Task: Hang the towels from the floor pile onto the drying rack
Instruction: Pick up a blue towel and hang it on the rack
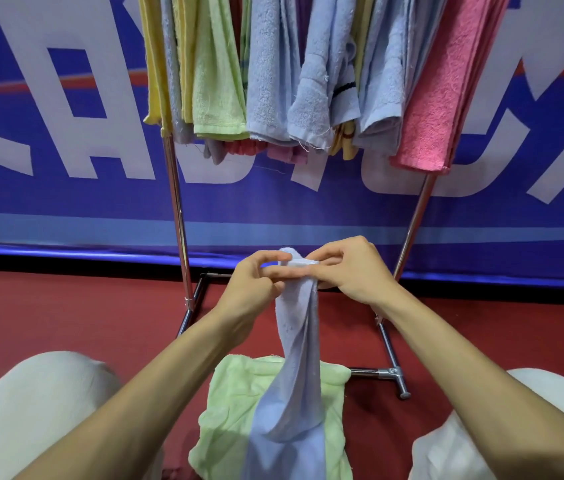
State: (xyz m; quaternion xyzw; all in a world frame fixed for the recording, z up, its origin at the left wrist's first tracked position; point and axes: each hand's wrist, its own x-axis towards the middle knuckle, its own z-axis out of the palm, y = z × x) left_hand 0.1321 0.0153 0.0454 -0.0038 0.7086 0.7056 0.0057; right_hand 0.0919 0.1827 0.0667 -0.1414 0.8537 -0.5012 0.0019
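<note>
A light blue towel point(296, 341) hangs twisted from both my hands, its lower end draped over the floor pile. My left hand point(252, 285) pinches its top edge from the left, and my right hand point(349, 271) pinches the same edge from the right. A light green towel point(232, 403) lies crumpled on the red floor below, between my knees. The drying rack point(178, 216) stands just beyond my hands. Several yellow, green, blue and pink towels hang from its top.
The rack's metal legs and foot bar point(391, 372) rest on the red carpet point(65, 313) to the right of the pile. A blue banner wall point(65, 188) with white letters stands behind the rack. My knees in white trousers point(31, 410) flank the pile.
</note>
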